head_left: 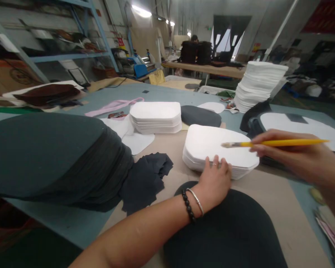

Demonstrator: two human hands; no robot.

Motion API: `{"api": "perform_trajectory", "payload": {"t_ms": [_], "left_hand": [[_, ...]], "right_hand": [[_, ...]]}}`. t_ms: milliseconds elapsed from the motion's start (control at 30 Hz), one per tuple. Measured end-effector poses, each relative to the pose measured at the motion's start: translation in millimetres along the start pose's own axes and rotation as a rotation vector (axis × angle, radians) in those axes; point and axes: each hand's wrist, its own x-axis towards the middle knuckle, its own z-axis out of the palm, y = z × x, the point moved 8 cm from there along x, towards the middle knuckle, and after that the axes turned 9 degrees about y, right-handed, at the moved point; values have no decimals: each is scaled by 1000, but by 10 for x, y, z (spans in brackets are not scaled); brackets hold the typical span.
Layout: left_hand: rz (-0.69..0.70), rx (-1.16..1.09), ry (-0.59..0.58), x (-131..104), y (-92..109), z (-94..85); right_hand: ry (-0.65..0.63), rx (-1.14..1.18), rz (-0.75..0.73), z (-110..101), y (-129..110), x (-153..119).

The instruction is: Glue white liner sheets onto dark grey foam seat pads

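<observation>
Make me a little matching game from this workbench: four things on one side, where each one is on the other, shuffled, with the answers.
Things:
1. brush
2. near white stack
3. tall white stack
4. dark pile

Places:
A. far right of the table, beyond everything else
B. under the left hand fingertips
C. in the right hand
D. on the left side, largest of all

Pairs: 1-C, 2-B, 3-A, 4-D

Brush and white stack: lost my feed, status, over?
Right hand grips yellow brush over white stack. Left hand steadies stack's near edge. Nothing blocking.
</observation>
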Motion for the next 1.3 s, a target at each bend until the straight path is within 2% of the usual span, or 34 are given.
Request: {"api": "perform_trajectory", "payload": {"t_ms": [100, 167, 300, 400, 533, 633, 733, 867, 1000, 1067, 1133, 1300], "left_hand": [[-9, 29, 10, -18, 24, 44], [-7, 36, 26, -25, 35, 63], [-9, 34, 77, -26, 49, 65], [-15, 35, 111, -13, 55, 36], [-38, 8, 122, -2, 44, 5], [-40, 22, 177, -15, 39, -39], [-32, 43, 212, -32, 43, -40], [-29, 61, 219, -33, 39, 0], [4, 47, 202, -18, 37, 14], [10, 37, 192, -10, 27, 0], [4, 26, 173, 0, 16, -9], [-8, 24, 111, 25, 15, 13]], "right_hand": [[-357, 146, -117, 783, -331, 467], [-520, 210, -156, 1094, -442, 594], [-718, 181, -157, 1398, -442, 670], [-767, 195, -155, 1525, -425, 783], [-699, 238, -4, 1670, -279, 1109], [-526, 309, 193, 1686, -62, 1415], [-368, 355, 291, 1629, 194, 1662], [-218, 325, 369, 1421, 644, 1844], [-94, 228, 456, 1056, 1017, 1895], [-42, 175, 471, 913, 1058, 1911], [-21, 163, 449, 890, 978, 1924], [-119, 302, 347, 1235, 613, 1884]]}}
